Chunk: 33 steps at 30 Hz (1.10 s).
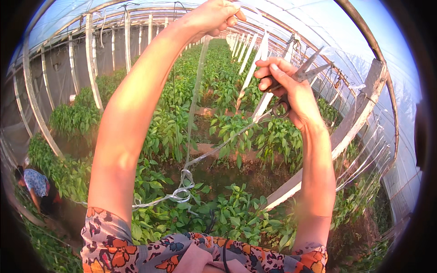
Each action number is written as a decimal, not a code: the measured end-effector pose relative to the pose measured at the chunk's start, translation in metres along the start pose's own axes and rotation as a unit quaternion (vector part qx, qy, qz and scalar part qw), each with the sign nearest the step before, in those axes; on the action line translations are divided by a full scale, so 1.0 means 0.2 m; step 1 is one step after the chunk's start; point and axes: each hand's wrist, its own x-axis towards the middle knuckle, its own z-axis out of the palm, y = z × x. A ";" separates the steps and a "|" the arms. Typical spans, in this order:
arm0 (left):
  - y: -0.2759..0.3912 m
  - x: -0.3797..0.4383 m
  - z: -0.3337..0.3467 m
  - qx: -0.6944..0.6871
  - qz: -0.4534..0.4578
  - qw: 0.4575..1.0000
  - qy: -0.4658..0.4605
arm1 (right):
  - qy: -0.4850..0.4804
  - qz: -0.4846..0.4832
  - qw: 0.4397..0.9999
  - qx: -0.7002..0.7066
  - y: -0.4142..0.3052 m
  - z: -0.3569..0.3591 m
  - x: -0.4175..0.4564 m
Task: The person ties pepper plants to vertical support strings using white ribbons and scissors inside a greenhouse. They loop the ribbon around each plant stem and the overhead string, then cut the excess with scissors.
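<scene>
Both my arms are raised in front of me inside a plastic greenhouse. My left hand [218,17], at the top middle, pinches a strip of translucent plastic twine [198,85]. The twine hangs from near the hand down to a knotted, looped bundle [182,189] on a slanting plastic cord [225,142]. Lower and to the right, my right hand [285,78] holds metal scissors [309,68], blades apart and pointing up and right, the dark handles against the palm and fingers. Behind and below the hands grow rows of leafy green pepper plants [235,133].
Slanting white posts [92,61] line the left side. A thick concrete post [358,105] leans at the right, beside the plastic film wall [403,136]. Curved poles [372,41] arch overhead. At the far left, a person [36,184] bends among the plants.
</scene>
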 end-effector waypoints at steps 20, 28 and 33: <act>0.15 0.21 0.02 0.586 0.140 0.797 0.028 | 0.223 -0.089 0.895 0.377 0.34 0.08 0.75; 0.02 -0.22 -0.04 0.077 0.005 0.997 0.033 | 0.284 -0.038 0.949 0.129 0.41 0.17 0.45; -0.11 -0.09 0.15 0.125 0.280 0.949 0.077 | 0.245 -0.053 0.946 -0.206 0.29 0.21 0.32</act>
